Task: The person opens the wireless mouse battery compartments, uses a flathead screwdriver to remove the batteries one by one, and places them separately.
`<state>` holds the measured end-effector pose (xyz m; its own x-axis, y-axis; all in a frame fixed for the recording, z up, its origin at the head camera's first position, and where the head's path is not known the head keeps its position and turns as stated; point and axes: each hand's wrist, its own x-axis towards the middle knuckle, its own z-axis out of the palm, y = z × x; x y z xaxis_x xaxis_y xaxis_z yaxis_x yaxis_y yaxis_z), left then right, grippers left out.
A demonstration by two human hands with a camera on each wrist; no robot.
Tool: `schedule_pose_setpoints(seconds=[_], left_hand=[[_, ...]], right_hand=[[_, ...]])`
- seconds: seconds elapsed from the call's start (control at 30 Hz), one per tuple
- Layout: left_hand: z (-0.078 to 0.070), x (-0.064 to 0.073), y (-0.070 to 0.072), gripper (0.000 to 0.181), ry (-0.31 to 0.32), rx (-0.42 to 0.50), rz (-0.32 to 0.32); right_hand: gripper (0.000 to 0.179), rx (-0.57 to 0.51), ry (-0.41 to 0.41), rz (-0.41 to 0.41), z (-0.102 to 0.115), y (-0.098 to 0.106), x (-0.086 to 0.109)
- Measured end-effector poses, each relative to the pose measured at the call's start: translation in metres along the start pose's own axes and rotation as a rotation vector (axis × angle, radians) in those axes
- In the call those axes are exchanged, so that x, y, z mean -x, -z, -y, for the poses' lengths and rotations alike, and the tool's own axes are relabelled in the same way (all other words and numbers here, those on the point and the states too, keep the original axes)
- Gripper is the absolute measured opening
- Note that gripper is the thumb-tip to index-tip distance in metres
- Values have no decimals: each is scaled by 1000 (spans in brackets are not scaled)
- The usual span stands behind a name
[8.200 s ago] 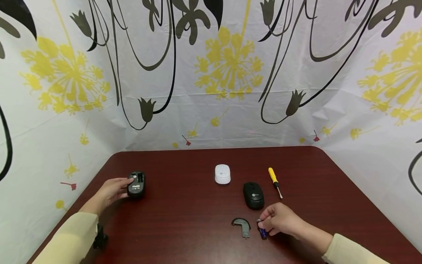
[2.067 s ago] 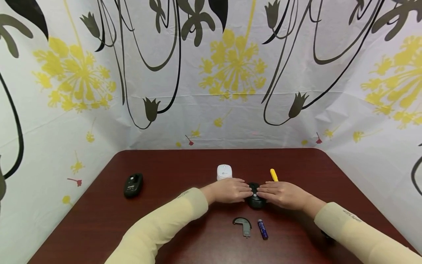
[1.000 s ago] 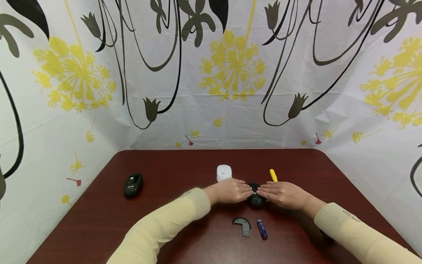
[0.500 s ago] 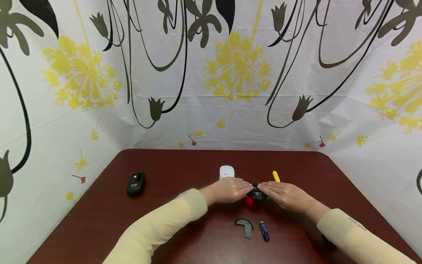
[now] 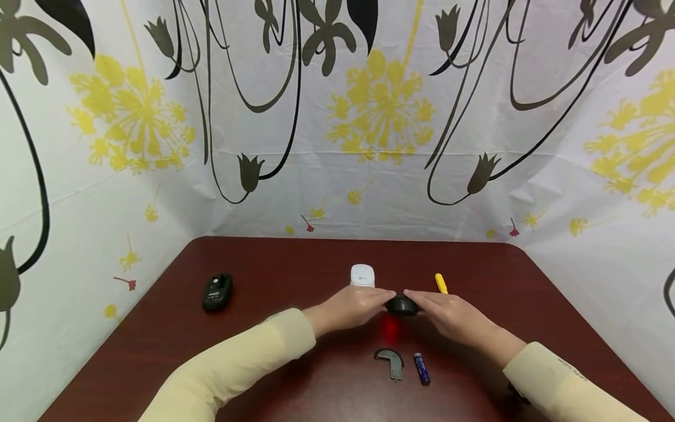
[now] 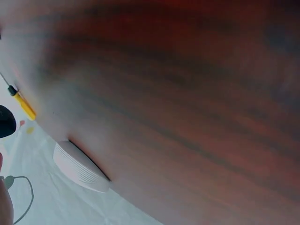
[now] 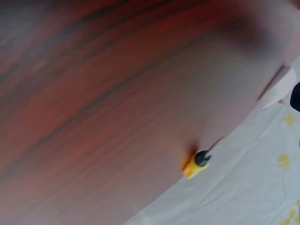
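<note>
A black computer mouse (image 5: 402, 305) is held between my two hands, tilted and lifted off the tabletop. My left hand (image 5: 354, 306) grips its left side and my right hand (image 5: 448, 315) its right side, fingertips at its upper edge. The thumbs are mostly hidden. A red glow falls on the wood below. Part of the mouse (image 6: 6, 122) shows at the edge of the left wrist view, and a bit of the mouse (image 7: 296, 97) in the right wrist view. Nearer lie a grey battery cover (image 5: 392, 363) with a curved black end and a blue battery (image 5: 422, 369).
Behind my left hand stands a white mouse (image 5: 362, 275). A yellow-handled screwdriver (image 5: 440, 283) lies behind my right hand, partly covered by it. Another black mouse (image 5: 217, 292) rests underside up at the left of the brown table (image 5: 285, 264). Patterned cloth (image 5: 316, 129) hangs behind.
Both hands have raised and tilted the black mouse from the table; a red glow has appeared beneath it. Earlier, the left hand set the other black mouse down and the right hand released the battery.
</note>
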<state>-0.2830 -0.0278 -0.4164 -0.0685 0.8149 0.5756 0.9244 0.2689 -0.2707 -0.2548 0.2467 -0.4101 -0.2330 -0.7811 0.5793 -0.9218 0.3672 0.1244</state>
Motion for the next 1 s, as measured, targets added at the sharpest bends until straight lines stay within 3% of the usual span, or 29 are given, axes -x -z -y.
schedule_pose_setpoints(seconds=[0.2, 0.4, 0.53, 0.83, 1.0], left_hand=[[-8, 8, 10, 47, 111, 138, -27], [-11, 16, 15, 48, 182, 274, -70], [-14, 21, 19, 44, 245, 371, -83], [-25, 25, 31, 36, 466, 635, -80], [-34, 24, 37, 37, 702, 806, -52]], right_hand=[[50, -108, -100, 17, 12, 1, -8], [45, -218, -179, 6, 20, 0, -15], [59, -321, -222, -6, 25, -3, -23], [45, -540, -383, -27, 40, -4, -36], [41, -701, -535, -10, 46, -3, -41]])
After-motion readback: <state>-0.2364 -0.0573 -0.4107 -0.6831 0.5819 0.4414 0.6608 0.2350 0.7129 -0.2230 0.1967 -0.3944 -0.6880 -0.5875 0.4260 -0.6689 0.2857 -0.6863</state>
